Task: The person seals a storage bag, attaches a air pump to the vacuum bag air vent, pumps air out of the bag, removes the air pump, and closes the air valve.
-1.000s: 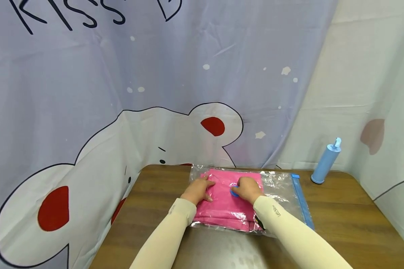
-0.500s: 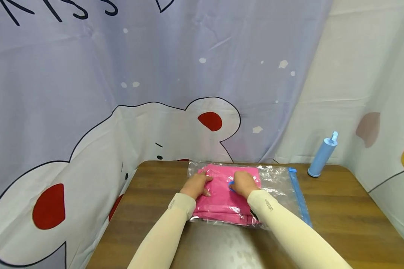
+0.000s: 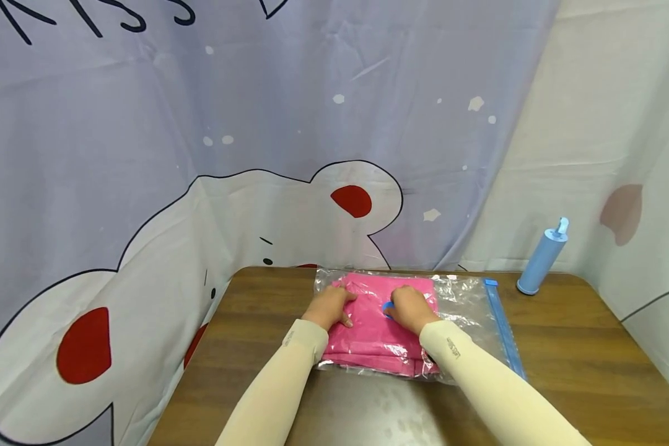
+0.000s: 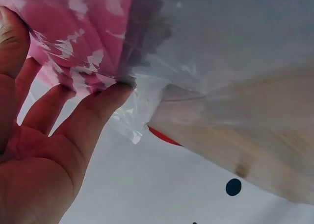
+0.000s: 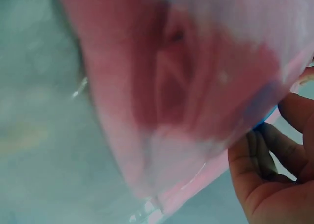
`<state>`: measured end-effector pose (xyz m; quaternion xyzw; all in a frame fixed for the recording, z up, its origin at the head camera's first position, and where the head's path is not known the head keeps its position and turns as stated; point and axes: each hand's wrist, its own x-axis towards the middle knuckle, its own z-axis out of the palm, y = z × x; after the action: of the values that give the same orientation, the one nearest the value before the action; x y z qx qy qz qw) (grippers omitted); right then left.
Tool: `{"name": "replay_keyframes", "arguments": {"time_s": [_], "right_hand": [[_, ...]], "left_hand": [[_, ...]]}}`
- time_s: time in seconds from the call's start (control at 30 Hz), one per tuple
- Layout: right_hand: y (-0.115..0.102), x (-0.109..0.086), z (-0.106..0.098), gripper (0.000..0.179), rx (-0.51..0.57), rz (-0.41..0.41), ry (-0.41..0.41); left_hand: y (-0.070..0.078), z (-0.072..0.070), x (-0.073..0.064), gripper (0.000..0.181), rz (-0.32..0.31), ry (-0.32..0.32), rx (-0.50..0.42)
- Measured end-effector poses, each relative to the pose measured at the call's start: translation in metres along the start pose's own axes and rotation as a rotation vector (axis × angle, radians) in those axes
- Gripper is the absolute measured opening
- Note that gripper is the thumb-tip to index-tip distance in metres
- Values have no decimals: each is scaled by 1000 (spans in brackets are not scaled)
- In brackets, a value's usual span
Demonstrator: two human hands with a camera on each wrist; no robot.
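A clear plastic storage bag [image 3: 468, 303] lies flat on the table with folded pink cloth [image 3: 368, 334] inside. On the bag's upper face sits a round blue valve cap [image 3: 388, 309]. My right hand [image 3: 412, 308] pinches this cap between thumb and curled fingers; the right wrist view shows the fingertips [image 5: 289, 106] at its blue edge. To the left, my left hand [image 3: 329, 308] rests on the bag over the cloth. Its fingers [image 4: 91, 111] are spread and fairly straight against the plastic in the left wrist view. Part of the cap is hidden behind the right hand.
A light blue hand pump [image 3: 542, 259] stands at the table's back right. The bag's blue zip strip [image 3: 504, 328] runs along its right side, with a slider [image 3: 490, 283] at the far end. Behind the wooden table [image 3: 568, 359] hangs a printed curtain [image 3: 256, 124].
The head view has shifted slightly. My right hand stays at the blue cap and its wrist has turned a little. My left hand remains on the bag.
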<state>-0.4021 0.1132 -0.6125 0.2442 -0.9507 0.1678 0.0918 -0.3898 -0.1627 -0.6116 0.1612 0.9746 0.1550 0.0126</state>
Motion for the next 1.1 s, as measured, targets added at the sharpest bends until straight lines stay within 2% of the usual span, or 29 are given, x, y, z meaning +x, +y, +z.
{"name": "replay_keyframes", "arguments": {"time_s": [0.13, 0.27, 0.37, 0.47, 0.57, 0.67, 0.73, 0.77, 0.9, 0.97, 1.0, 1.1], "right_hand": [[0, -2, 0, 25, 17, -36, 0], [-2, -3, -1, 19, 44, -66, -32], [-15, -9, -21, 18, 35, -82, -52], [-21, -6, -33, 27, 38, -26, -52], [-20, 1, -35, 42, 29, 61, -98], [-19, 6, -26, 40, -21, 111, -139], [-17, 8, -16, 35, -63, 93, -143], [-13, 10, -9, 32, -90, 78, -134], [-6, 13, 7, 30, -164, 2, -90], [-5, 13, 8, 29, -179, -25, -76], [-5, 13, 8, 30, -189, -37, -66], [-4, 11, 10, 29, -204, -66, -39]], "left_hand": [[-2, 2, 1, 90, 2, 11, 14], [-5, 5, 3, 91, -8, 16, 13], [-5, 5, 5, 90, -11, 21, 21], [-3, 2, 8, 89, -7, 37, 46], [2, 1, 10, 87, -17, 40, 67], [8, -1, 8, 83, -44, 37, 60], [29, -20, -7, 79, -76, 23, 46], [31, -21, -8, 79, -87, 21, 33], [30, -18, -5, 80, -95, 22, 46], [14, 1, 9, 82, -85, 35, 58], [14, 1, 9, 81, -81, 38, 70], [27, -12, -2, 74, -65, 56, 97]]}}
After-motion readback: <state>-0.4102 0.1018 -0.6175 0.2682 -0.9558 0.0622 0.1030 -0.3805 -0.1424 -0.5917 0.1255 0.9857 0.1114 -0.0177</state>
